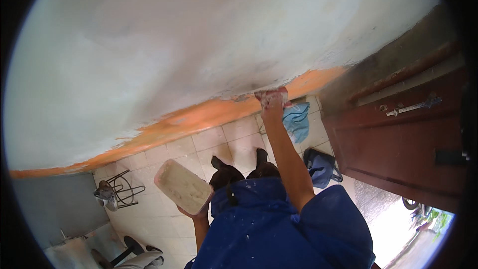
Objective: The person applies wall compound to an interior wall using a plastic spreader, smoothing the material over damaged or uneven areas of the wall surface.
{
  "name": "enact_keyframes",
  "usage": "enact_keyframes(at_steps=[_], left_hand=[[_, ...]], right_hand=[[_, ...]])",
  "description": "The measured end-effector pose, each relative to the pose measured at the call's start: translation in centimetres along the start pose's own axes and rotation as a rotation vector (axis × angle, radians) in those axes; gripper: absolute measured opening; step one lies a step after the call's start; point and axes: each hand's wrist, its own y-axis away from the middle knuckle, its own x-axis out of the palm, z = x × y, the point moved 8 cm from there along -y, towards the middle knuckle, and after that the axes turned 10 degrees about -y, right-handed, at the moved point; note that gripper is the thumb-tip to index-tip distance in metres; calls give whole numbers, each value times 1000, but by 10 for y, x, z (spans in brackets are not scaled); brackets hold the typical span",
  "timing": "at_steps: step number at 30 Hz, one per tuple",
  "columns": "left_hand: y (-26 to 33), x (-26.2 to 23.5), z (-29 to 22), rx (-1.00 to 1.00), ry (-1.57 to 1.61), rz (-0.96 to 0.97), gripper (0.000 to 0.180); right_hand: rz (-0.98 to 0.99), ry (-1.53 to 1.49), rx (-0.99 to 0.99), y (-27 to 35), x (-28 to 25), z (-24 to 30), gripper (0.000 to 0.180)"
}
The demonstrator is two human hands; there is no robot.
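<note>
Right hand (271, 98) is reaching up and forward, closed around a small tool, blade hidden, pressing at the white wall (199, 45) just above the orange band (199, 117); left hand (195, 212) is cupping a putty-filled tray (182, 186) from beneath, low left, its long axis slanting toward the wall.

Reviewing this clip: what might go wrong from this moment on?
The tub of pale paste rests tilted on the left hand alone, so it may slip and spill onto the tiled floor. The right hand reaches to the wall at the orange band, with a blue cloth and a dark bag lying below: drips might land on them, and either might trip a foot.
</note>
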Motion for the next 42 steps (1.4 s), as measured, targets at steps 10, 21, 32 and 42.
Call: enact_keyframes(at_steps=[10,21,32,42], left_hand=[[-15,3,-19,-70,8,-14,62],[-6,15,2,-138,117,41,61],[7,9,-8,-242,722,-78,62],[2,34,-51,95,72,-55,58]], right_hand=[[-254,-99,113,25,141,12,11],[-254,62,77,83,107,34,15],[-515,183,31,29,64,4,13],[-177,-80,155,57,130,4,14]])
